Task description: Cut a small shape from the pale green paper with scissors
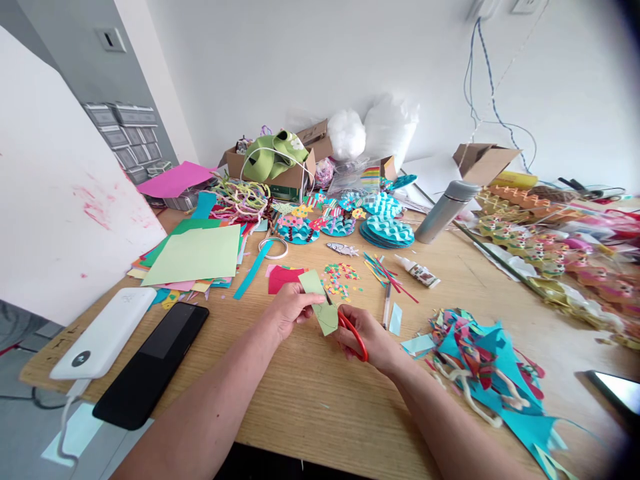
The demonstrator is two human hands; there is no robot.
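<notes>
My left hand (289, 308) pinches a small piece of light green paper (320, 301) above the wooden table (310, 393). My right hand (367, 338) is closed round the red handles of a pair of scissors (350, 331). The scissor blades meet the green paper near its middle. Behind the paper lie a red paper square (281, 277) and a scatter of small coloured paper bits (340, 279).
A black phone (153, 363) and white power bank (105, 331) lie at the left. Stacked coloured sheets (197, 257), a glue bottle (419, 272), blue paper crafts (387, 230), a grey flask (445, 210) and a heap of scraps (490, 367) crowd the table.
</notes>
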